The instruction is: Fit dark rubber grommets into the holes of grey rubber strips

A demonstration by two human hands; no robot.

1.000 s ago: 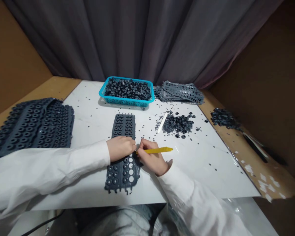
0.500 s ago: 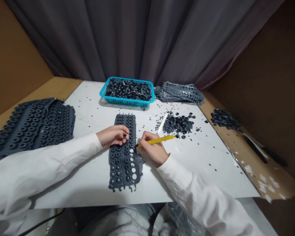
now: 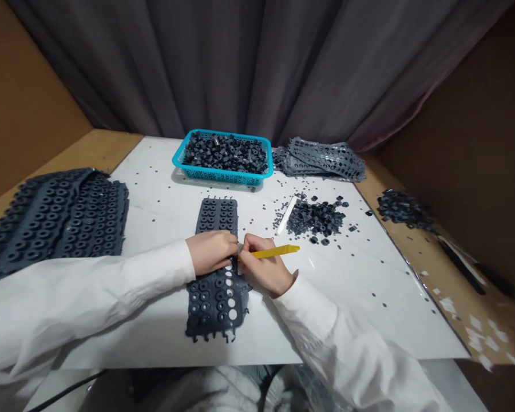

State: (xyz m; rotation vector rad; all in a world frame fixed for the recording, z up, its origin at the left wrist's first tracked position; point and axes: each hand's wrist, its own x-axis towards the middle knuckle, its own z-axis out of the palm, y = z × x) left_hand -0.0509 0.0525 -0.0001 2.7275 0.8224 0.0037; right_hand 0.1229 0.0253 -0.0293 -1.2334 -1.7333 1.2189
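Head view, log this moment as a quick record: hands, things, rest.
left: left hand resting on dark grey perforated sheet
right: right hand gripping yellow tool, tip beside the sheet
sheet: rings in most holes, a column of holes empty
rest: blue basket full of dark rings; loose ring pile; stacked ringed sheets; bare perforated sheets

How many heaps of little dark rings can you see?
3: a heap in the blue basket, a heap on the white board, a heap on the wooden ledge.
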